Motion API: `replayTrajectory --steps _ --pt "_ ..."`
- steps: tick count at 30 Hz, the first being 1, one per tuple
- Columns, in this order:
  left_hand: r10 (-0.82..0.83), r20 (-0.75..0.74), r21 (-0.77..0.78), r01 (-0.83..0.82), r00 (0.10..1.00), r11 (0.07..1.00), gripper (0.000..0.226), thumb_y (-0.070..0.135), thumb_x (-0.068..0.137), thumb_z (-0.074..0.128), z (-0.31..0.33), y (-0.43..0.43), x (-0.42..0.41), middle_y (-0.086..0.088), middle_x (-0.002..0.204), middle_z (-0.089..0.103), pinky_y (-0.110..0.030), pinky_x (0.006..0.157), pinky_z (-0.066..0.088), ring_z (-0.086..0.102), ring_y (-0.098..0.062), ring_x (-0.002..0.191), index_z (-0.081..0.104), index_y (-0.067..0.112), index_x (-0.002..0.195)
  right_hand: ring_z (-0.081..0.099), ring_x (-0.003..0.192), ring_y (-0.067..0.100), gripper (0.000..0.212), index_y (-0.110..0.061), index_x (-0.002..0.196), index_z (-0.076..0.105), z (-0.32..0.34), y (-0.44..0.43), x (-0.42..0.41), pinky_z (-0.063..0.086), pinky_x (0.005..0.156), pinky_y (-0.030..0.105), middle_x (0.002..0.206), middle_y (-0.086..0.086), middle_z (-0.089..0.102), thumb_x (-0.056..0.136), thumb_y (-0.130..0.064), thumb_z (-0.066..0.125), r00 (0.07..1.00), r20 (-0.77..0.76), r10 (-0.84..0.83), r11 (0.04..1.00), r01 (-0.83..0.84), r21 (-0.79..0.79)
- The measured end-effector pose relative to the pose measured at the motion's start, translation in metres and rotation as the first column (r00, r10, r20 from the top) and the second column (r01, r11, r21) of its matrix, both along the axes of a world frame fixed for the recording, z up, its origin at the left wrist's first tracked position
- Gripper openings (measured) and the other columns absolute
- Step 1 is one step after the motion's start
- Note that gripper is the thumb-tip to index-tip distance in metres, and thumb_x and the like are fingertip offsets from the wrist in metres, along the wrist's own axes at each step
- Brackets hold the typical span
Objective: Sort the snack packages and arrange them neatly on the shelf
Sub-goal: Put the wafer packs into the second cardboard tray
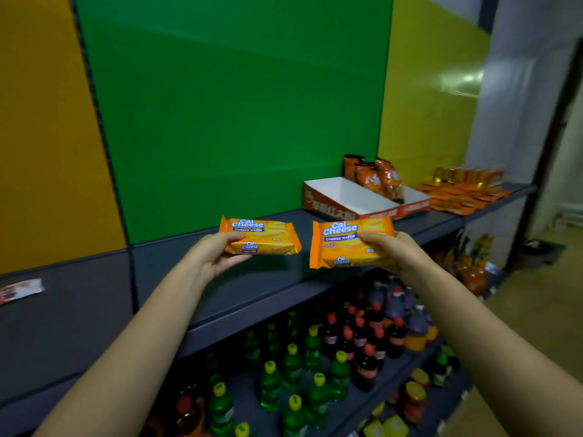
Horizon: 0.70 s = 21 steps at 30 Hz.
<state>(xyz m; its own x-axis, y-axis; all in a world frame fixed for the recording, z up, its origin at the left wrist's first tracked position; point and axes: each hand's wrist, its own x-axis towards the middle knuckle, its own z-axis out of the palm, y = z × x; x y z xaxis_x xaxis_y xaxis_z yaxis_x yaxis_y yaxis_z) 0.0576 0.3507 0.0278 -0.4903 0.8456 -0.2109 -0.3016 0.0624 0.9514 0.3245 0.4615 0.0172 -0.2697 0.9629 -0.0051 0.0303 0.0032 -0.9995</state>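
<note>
I hold two orange Cal Cheese wafer packs above the dark grey shelf (239, 291). My left hand (217, 253) grips the left wafer pack (263, 236) by its left end, label up. My right hand (389, 250) grips the right wafer pack (347, 244) by its right side, tilted toward me. The two packs hang side by side, a small gap apart, over a bare stretch of the shelf in front of the green back panel (233, 121).
A white and orange display carton (340, 193) stands at the back right with orange chip bags (378, 176) in it. Flat orange sachets (460, 197) and boxes (467, 176) lie further right. A red and white wrapper (19, 290) lies at far left. Bottles (315, 357) fill the lower shelf.
</note>
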Motion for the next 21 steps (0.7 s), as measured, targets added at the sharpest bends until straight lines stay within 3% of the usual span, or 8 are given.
replayTrajectory --steps 2,4,6,8,10,12,15,21 --pt "-0.029 0.012 -0.002 0.029 1.000 1.000 0.006 0.003 0.089 0.057 -0.002 0.024 0.028 -0.015 0.083 0.060 -0.027 0.040 0.055 0.061 -0.022 0.074 0.051 0.004 0.087 0.067 0.082 0.023 0.045 0.000 0.119 0.057 0.000 0.018 0.030 0.055 0.080 0.035 0.103 0.013 0.069 0.081 -0.022 0.070 1.000 0.001 -0.026 1.000 0.026 0.003" --pt "-0.054 0.026 0.004 0.054 0.998 0.999 0.006 0.003 0.089 0.057 -0.004 0.046 0.053 -0.015 0.084 0.061 -0.027 0.041 0.055 0.061 -0.023 0.075 0.051 0.003 0.088 0.067 0.062 0.013 0.037 -0.002 0.114 0.058 0.001 0.034 0.057 0.055 0.058 0.023 0.087 0.007 0.067 0.083 -0.020 0.068 0.999 0.006 -0.039 0.999 0.039 0.005" --pt "-0.072 0.040 0.015 0.072 0.997 0.997 0.007 0.004 0.089 0.057 -0.004 0.066 0.076 -0.015 0.084 0.060 -0.028 0.043 0.055 0.061 -0.022 0.075 0.051 0.003 0.088 0.062 0.042 0.004 0.032 -0.003 0.111 0.058 0.003 0.047 0.081 0.043 0.037 0.012 0.076 0.003 0.064 0.085 -0.020 0.067 0.998 0.007 -0.067 0.998 0.067 0.010" --pt "-0.090 0.043 0.031 0.088 0.995 0.996 0.008 0.003 0.090 0.056 -0.003 0.086 0.097 -0.015 0.084 0.060 -0.027 0.046 0.055 0.061 -0.022 0.074 0.051 0.003 0.085 0.058 0.036 0.003 0.032 -0.002 0.110 0.057 0.004 0.060 0.101 0.038 0.032 0.011 0.063 -0.001 0.066 0.086 -0.019 0.066 0.996 0.007 -0.087 0.996 0.087 0.004" --pt "-0.101 0.044 0.050 0.099 0.994 0.994 0.008 0.002 0.090 0.056 0.000 0.105 0.114 -0.015 0.083 0.060 -0.027 0.050 0.056 0.064 -0.021 0.069 0.051 0.004 0.083 0.062 0.043 0.007 0.031 0.002 0.109 0.057 0.005 0.072 0.117 0.042 0.034 0.012 0.058 -0.002 0.067 0.086 -0.018 0.066 0.996 0.009 -0.092 0.996 0.091 0.008" --pt "-0.105 0.035 0.067 0.103 0.994 0.992 0.008 0.001 0.090 0.055 0.003 0.125 0.126 -0.014 0.083 0.060 -0.028 0.047 0.056 0.064 -0.021 0.067 0.051 0.004 0.083 0.065 0.063 0.014 0.037 0.000 0.115 0.058 0.007 0.085 0.129 0.050 0.044 0.017 0.080 0.004 0.069 0.084 -0.018 0.067 0.996 0.006 -0.086 0.996 0.086 0.004" --pt "-0.109 0.006 0.072 0.108 0.994 0.992 0.009 0.000 0.089 0.055 0.008 0.153 0.139 -0.013 0.083 0.060 -0.028 0.044 0.056 0.061 -0.020 0.073 0.051 0.005 0.083 0.064 0.075 0.018 0.041 -0.004 0.118 0.056 0.010 0.108 0.140 0.053 0.061 0.025 0.102 0.011 0.067 0.083 -0.020 0.069 0.996 -0.017 -0.085 0.996 0.085 0.008" --pt "-0.101 -0.041 0.088 0.104 0.994 0.991 0.009 -0.002 0.086 0.055 0.019 0.213 0.143 -0.013 0.087 0.059 -0.028 0.041 0.056 0.060 -0.020 0.074 0.051 0.006 0.083 0.063 0.075 0.018 0.023 -0.010 0.102 0.058 0.015 0.163 0.142 0.052 0.071 0.028 0.095 0.007 0.066 0.083 -0.019 0.068 0.996 -0.071 -0.061 0.998 0.062 0.024"
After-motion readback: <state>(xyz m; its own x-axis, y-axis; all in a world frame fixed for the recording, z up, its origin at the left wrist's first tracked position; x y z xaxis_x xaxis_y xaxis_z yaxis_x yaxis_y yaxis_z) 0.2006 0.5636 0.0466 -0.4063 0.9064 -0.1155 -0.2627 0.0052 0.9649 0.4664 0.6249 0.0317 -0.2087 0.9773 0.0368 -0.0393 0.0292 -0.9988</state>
